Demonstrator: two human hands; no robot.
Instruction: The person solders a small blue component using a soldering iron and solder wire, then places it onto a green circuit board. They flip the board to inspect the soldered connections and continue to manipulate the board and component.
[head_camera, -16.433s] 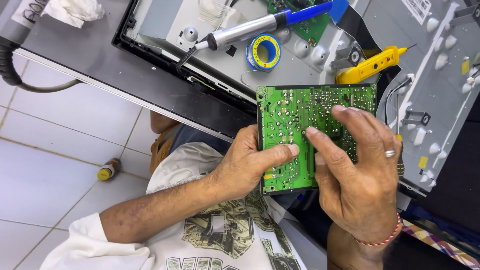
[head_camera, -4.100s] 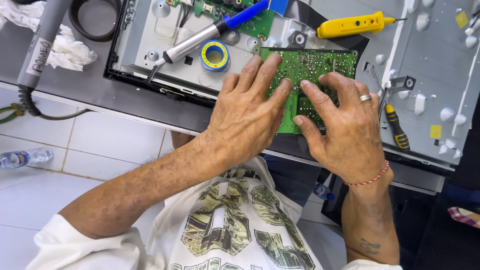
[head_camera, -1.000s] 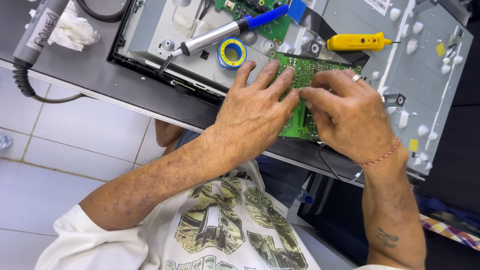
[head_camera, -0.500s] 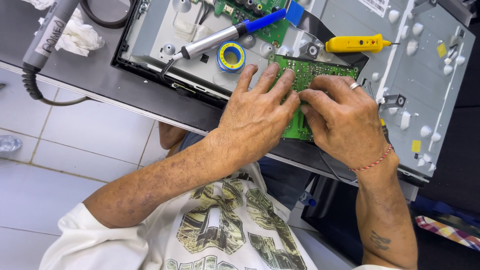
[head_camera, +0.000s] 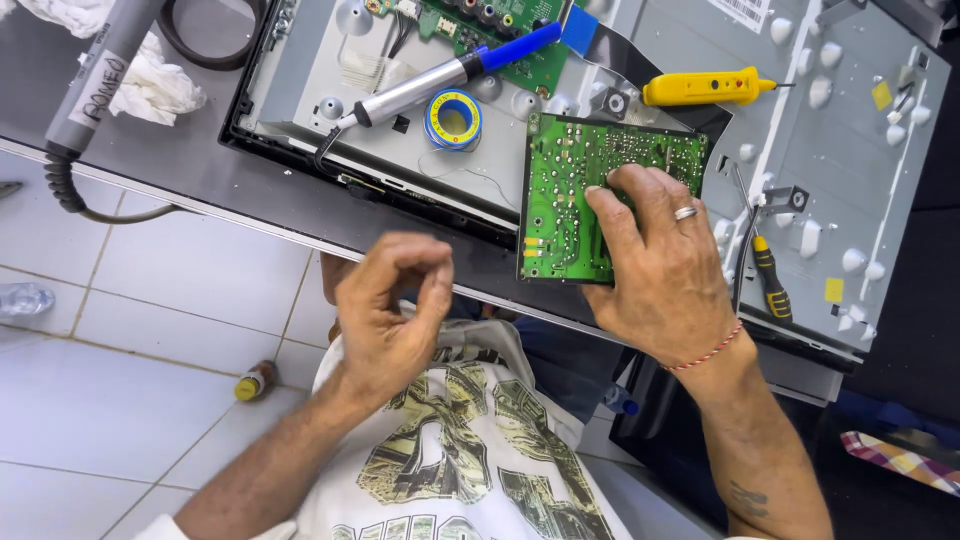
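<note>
Clearance as I see it: my right hand (head_camera: 665, 265) covers the near right half of the green circuit board (head_camera: 600, 195); my left hand (head_camera: 392, 310) hangs off the bench edge, over free room. Obstacles far of the board: solder spool (head_camera: 453, 118) and soldering iron (head_camera: 445, 75) to the left, yellow tester pen (head_camera: 705, 88) just beyond. Right: small screwdriver (head_camera: 770, 280). Bare grey bench (head_camera: 150, 160) lies open far left, short of the white rag (head_camera: 150, 80).

Bright, even daylight — soft shadows, sharp focus, slight edge distortion.
</note>
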